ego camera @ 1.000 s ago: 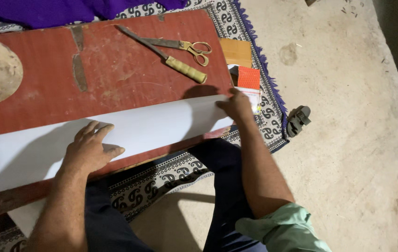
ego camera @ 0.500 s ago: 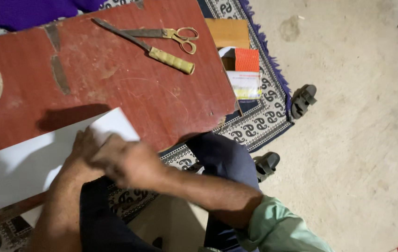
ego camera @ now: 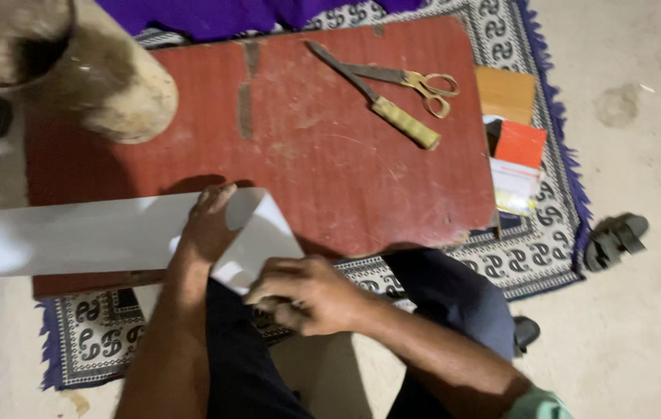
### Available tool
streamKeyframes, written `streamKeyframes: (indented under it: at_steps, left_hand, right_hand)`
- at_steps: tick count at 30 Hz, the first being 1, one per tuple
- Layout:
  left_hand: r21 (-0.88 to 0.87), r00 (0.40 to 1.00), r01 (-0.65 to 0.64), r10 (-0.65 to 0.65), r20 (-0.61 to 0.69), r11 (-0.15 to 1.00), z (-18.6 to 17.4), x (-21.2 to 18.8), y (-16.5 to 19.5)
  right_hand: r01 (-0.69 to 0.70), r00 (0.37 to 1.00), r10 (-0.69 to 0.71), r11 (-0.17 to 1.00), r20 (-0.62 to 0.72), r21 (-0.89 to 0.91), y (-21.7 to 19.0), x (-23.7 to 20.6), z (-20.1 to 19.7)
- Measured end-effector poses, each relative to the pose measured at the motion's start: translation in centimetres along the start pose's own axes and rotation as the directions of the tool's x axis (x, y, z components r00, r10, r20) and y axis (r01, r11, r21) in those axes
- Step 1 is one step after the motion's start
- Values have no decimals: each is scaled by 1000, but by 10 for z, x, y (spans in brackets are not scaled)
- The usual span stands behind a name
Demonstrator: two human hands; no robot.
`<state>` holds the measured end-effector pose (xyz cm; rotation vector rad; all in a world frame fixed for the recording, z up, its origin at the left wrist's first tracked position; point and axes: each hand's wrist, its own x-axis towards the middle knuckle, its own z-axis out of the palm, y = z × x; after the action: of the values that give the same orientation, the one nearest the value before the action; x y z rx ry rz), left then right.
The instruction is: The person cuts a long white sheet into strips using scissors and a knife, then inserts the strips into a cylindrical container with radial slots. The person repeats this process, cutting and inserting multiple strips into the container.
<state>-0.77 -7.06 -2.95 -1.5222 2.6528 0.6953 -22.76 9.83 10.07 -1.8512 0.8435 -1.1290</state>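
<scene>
A long white sheet of paper lies along the near edge of a red board. Its right end is curled up and over toward the left. My left hand rests flat on the sheet, fingers pointing away, beside the curl. My right hand grips the curled end of the sheet at the board's near edge, fingers closed around the paper.
Scissors and a knife with a yellow wrapped handle lie at the board's far right. A large pale cylinder stands at the far left. Orange and white packets sit on the patterned mat. A sandal lies on the concrete.
My right hand has travelled from the sheet's right end leftward, curling the paper over, and now sits near my body. The view has shifted, bringing the cylinder into sight.
</scene>
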Motion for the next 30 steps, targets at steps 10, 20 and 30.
streamKeyframes:
  at_steps: [10, 20, 30]
  left_hand:
    - [7, 938, 162, -156, 309, 987, -24, -7, 24]
    - [71, 943, 92, -110, 315, 993, -11, -4, 12]
    - [224, 946, 83, -147, 288, 971, -14, -6, 44]
  right_hand:
    - [-530, 803, 367, 800, -470, -281, 88, -5, -108]
    - [-765, 643, 384, 288, -663, -575, 205, -50, -234]
    - [-766, 608, 426, 95, -670, -635, 199, -45, -159]
